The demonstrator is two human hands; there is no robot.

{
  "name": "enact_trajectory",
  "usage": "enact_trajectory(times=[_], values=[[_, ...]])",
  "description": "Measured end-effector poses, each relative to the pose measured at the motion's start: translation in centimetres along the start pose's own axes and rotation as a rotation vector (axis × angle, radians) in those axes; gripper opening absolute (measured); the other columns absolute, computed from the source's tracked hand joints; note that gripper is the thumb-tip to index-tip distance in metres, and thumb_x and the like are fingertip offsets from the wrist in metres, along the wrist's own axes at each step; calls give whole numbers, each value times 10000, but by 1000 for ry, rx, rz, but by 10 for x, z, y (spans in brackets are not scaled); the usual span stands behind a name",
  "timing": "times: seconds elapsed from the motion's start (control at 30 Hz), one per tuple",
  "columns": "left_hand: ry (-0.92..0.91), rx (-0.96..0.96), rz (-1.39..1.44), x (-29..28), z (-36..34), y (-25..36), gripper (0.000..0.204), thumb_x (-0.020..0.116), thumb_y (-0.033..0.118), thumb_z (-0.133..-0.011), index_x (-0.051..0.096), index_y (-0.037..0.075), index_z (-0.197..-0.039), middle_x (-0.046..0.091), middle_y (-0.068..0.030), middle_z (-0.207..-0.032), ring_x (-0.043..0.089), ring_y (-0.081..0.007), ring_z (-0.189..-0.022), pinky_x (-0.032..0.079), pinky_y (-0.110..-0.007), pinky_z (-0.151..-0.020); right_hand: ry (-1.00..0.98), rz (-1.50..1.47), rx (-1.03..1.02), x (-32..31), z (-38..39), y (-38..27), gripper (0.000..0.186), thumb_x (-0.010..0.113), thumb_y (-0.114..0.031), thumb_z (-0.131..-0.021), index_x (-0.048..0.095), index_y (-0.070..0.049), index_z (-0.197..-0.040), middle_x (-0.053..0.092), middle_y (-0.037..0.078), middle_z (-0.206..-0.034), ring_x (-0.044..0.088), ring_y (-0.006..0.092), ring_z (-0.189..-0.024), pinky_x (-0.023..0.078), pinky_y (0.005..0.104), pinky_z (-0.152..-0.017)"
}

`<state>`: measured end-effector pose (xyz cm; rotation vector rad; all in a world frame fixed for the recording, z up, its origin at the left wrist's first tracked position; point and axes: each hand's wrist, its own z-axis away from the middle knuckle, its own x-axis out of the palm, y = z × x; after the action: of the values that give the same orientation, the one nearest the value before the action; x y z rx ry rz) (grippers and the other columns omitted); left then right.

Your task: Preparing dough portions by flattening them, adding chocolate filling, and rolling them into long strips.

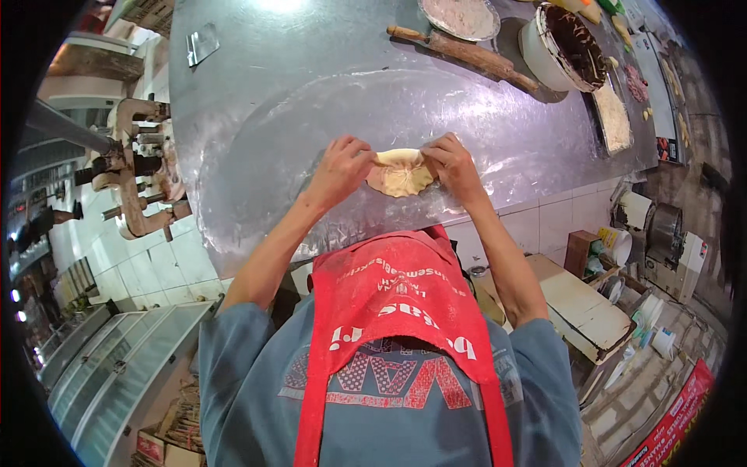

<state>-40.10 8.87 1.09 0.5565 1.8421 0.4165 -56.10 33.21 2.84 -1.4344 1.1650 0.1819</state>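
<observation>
Near the edge of one grey metal table point(272, 86), our left hand point(342, 165) and right hand point(455, 166) pinch one crinkled, pale-yellow dough round point(401, 176), fingertips partly hidden. Beyond, we count one brown wooden rolling pin point(467, 53) and one round silvery dish point(496, 29), cut off above.

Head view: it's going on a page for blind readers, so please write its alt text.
A person's left hand and right hand pinch opposite ends of some pale dough over a metal table. Beyond, to the right, are a wooden rolling pin and a white bucket smeared dark inside; the person wears a red apron.
</observation>
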Motion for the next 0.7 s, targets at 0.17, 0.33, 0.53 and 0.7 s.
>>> enact_trajectory(times=[0.17, 0.33, 0.53, 0.7], values=[[-57, 189, -72, 6, 2, -7, 237, 734, 56, -770, 706, 62, -1005, 653, -62, -1042, 601, -290, -1039, 504, -423, -896, -59, 66, -175, 1, 9, 20, 369, 723, 52, -735, 727, -23, -1097, 686, 121, -1009, 624, 309, -963, 538, 386, -822], [-48, 176, -150, 13, 12, 6, 290, 726, 58, -745, 706, 47, -1034, 650, -64, -1031, 605, -291, -1038, 504, -426, -895, -64, 210, -207, -4, 21, 18, 395, 713, 70, -709, 733, -37, -1088, 680, 115, -995, 622, 308, -962, 539, 381, -804], [49, 2, -84, -2, 26, 14, 249, 743, 43, -800, 739, 52, -1049, 658, -86, -1029, 610, -311, -1010, 516, -435, -868, 57, 172, -44, -11, 20, 3, 336, 714, 59, -740, 733, -21, -1065, 664, 119, -969, 621, 307, -950, 530, 382, -779], [132, -270, 77, 6, 22, 8, 190, 722, 50, -826, 753, 46, -1013, 666, -110, -1022, 595, -324, -1005, 517, -444, -853, 95, -48, -11, 29, 1, -27, 244, 718, 39, -779, 730, -6, -1018, 649, 132, -943, 618, 319, -928, 521, 400, -785]])
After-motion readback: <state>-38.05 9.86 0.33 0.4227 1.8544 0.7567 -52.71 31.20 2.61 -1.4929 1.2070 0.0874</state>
